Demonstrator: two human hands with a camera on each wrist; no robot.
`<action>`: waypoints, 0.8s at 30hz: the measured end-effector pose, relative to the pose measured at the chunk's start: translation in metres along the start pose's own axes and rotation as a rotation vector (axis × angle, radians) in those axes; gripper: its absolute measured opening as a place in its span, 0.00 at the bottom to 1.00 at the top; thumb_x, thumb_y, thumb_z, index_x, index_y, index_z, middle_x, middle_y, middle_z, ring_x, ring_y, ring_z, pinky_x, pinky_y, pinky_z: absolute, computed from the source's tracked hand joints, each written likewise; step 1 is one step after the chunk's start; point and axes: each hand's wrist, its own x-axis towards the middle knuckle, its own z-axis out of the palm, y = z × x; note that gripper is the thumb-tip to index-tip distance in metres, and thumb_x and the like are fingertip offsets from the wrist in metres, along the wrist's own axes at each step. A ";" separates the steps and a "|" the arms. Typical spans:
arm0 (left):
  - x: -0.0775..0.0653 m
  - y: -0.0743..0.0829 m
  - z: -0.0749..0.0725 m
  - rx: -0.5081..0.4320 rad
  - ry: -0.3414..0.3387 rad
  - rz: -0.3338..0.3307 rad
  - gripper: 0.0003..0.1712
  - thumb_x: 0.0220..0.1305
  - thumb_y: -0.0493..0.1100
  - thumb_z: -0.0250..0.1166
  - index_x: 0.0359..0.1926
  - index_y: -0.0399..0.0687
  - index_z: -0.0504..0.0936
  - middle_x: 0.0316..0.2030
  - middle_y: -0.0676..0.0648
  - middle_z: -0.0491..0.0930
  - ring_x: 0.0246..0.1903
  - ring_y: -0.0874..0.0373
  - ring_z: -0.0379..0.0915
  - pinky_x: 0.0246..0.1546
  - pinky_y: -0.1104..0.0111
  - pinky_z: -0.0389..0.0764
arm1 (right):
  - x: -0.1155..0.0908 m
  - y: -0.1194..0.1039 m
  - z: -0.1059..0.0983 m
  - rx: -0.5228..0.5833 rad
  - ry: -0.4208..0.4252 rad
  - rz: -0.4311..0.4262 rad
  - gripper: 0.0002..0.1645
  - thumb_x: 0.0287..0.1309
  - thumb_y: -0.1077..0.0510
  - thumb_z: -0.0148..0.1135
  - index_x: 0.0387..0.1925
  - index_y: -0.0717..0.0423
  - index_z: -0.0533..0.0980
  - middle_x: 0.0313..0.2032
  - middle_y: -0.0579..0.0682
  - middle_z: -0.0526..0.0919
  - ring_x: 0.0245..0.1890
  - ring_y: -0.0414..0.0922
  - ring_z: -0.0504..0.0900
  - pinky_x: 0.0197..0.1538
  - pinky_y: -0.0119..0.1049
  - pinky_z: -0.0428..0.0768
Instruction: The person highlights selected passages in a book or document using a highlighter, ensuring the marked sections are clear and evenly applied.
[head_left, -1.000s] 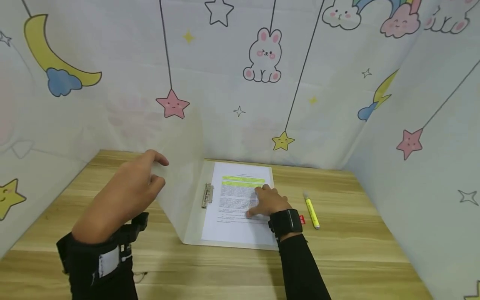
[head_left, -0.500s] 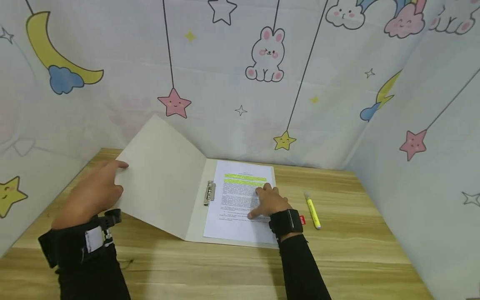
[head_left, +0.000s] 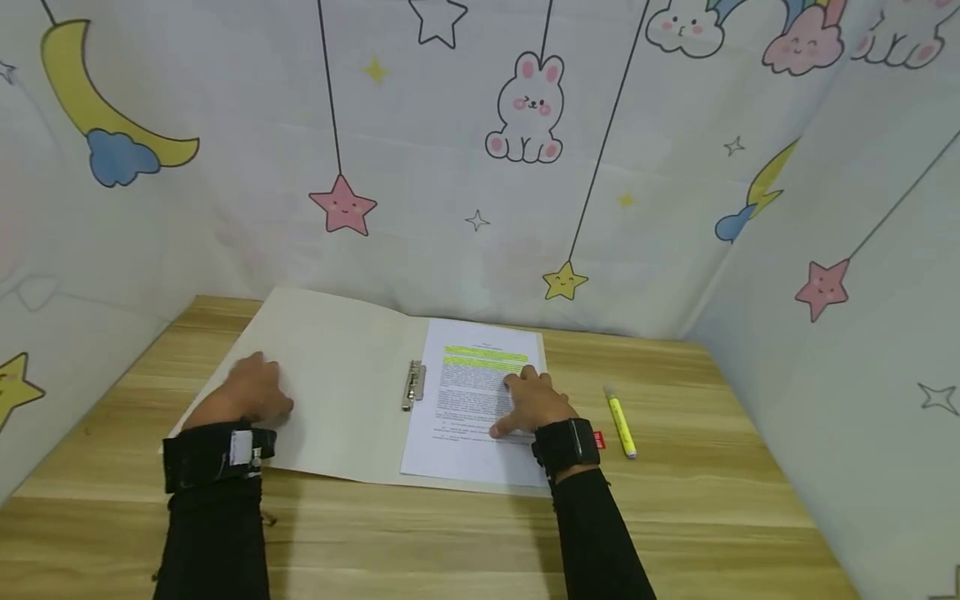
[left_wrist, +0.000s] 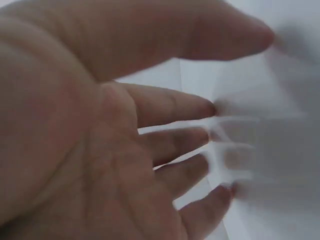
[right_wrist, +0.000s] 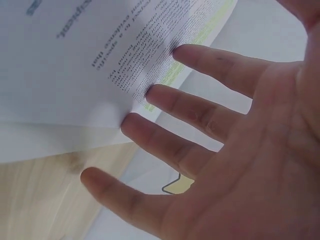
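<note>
A cream folder lies spread open on the wooden table, a metal clip near its spine. On its right half rests a printed sheet with lines marked in yellow near the top. My left hand presses on the folder's left cover; in the left wrist view its fingertips meet the pale surface, fingers spread. My right hand rests with spread fingers on the sheet's right side. In the right wrist view several fingertips touch the paper, and the little finger reaches past its edge.
A yellow highlighter lies on the table right of the folder. A small red tag shows beside the right wrist strap. Patterned white curtains enclose the table at the back and both sides.
The folder's left cover has swung from upright down to the left and now lies nearly flat. My left hand went left to its edge, then onto its surface. The right hand stayed put.
</note>
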 end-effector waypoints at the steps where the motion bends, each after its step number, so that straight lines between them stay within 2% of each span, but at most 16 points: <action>1: 0.005 0.006 0.003 0.008 -0.011 0.025 0.28 0.56 0.35 0.64 0.50 0.12 0.71 0.45 0.20 0.67 0.45 0.30 0.66 0.50 0.39 0.72 | 0.000 0.000 0.000 0.001 0.001 -0.006 0.54 0.36 0.46 0.85 0.67 0.53 0.71 0.62 0.57 0.69 0.58 0.57 0.67 0.57 0.63 0.73; 3: 0.015 0.021 0.011 0.007 -0.037 0.055 0.29 0.60 0.35 0.63 0.55 0.13 0.69 0.45 0.22 0.69 0.42 0.34 0.70 0.47 0.44 0.77 | 0.001 0.000 -0.001 0.003 0.001 -0.015 0.54 0.37 0.46 0.85 0.67 0.53 0.71 0.62 0.57 0.69 0.58 0.57 0.67 0.57 0.62 0.73; 6: 0.025 0.044 0.024 -0.030 -0.062 0.038 0.31 0.66 0.37 0.58 0.63 0.18 0.64 0.54 0.20 0.66 0.52 0.28 0.68 0.54 0.39 0.74 | 0.002 0.001 -0.001 0.006 -0.002 -0.024 0.53 0.37 0.46 0.85 0.67 0.53 0.71 0.61 0.57 0.70 0.57 0.56 0.67 0.59 0.62 0.72; 9: 0.031 0.066 0.036 -0.049 -0.042 0.023 0.31 0.72 0.43 0.54 0.67 0.23 0.63 0.63 0.20 0.61 0.62 0.24 0.60 0.59 0.30 0.66 | 0.002 0.002 -0.002 0.005 -0.011 -0.034 0.52 0.38 0.46 0.84 0.66 0.52 0.72 0.61 0.56 0.70 0.58 0.56 0.67 0.59 0.61 0.72; 12: 0.035 0.086 0.047 -0.055 -0.010 0.011 0.36 0.74 0.52 0.53 0.70 0.28 0.61 0.67 0.21 0.58 0.66 0.23 0.54 0.58 0.24 0.58 | 0.002 0.004 -0.002 -0.001 -0.021 -0.046 0.52 0.38 0.46 0.84 0.67 0.52 0.71 0.61 0.56 0.70 0.57 0.56 0.67 0.59 0.61 0.72; 14: 0.036 0.097 0.053 -0.051 -0.004 -0.002 0.41 0.73 0.58 0.54 0.72 0.31 0.60 0.69 0.22 0.56 0.66 0.22 0.53 0.57 0.21 0.56 | 0.002 0.005 -0.004 -0.004 -0.026 -0.053 0.52 0.38 0.46 0.84 0.67 0.52 0.71 0.62 0.56 0.70 0.57 0.56 0.67 0.59 0.61 0.73; 18: 0.035 0.113 0.064 -0.007 0.014 -0.037 0.51 0.64 0.69 0.58 0.73 0.36 0.60 0.64 0.23 0.62 0.58 0.21 0.60 0.52 0.22 0.62 | 0.002 0.005 -0.006 -0.025 -0.035 -0.065 0.52 0.38 0.45 0.84 0.67 0.51 0.72 0.63 0.55 0.70 0.58 0.56 0.68 0.58 0.62 0.73; 21: 0.035 0.123 0.071 0.045 0.051 -0.043 0.56 0.57 0.73 0.62 0.71 0.35 0.62 0.58 0.22 0.66 0.53 0.21 0.63 0.50 0.26 0.67 | 0.001 0.006 -0.007 -0.032 -0.038 -0.068 0.51 0.38 0.46 0.84 0.66 0.51 0.73 0.63 0.55 0.71 0.58 0.56 0.68 0.58 0.62 0.73; 24: 0.034 0.131 0.078 0.088 0.090 -0.042 0.58 0.54 0.74 0.64 0.70 0.34 0.63 0.57 0.20 0.65 0.54 0.19 0.62 0.51 0.26 0.67 | 0.001 0.006 -0.007 -0.030 -0.034 -0.065 0.50 0.37 0.46 0.84 0.64 0.51 0.74 0.62 0.56 0.72 0.57 0.56 0.69 0.58 0.62 0.73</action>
